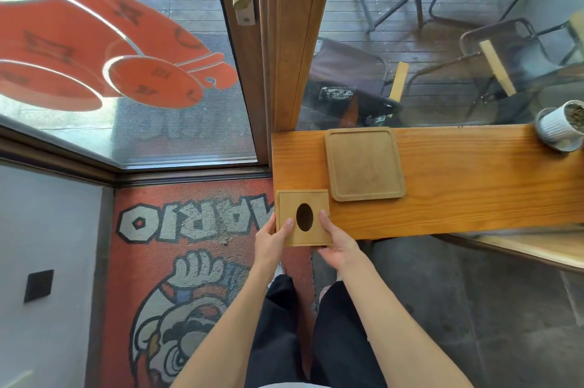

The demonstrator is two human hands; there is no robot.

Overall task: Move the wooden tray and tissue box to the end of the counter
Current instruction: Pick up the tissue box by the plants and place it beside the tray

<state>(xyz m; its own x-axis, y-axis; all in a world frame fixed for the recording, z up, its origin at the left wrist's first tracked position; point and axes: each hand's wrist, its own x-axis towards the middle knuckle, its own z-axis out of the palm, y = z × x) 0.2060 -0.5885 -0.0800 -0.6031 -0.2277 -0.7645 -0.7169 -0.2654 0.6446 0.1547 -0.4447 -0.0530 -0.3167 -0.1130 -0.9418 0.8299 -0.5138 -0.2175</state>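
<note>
A square wooden tissue box with an oval hole in its top sits at the near left corner of the wooden counter, overhanging the front edge. My left hand grips its left side with the thumb on top. My right hand grips its right side, thumb on top beside the hole. The wooden tray, shallow with rounded corners, lies flat on the counter just behind and to the right of the box, close to the left end and untouched.
A white ribbed pot with a plant stands at the counter's far right. A wooden door frame and glass door rise at the counter's left end. An orange doormat covers the floor below. Chairs stand beyond the window.
</note>
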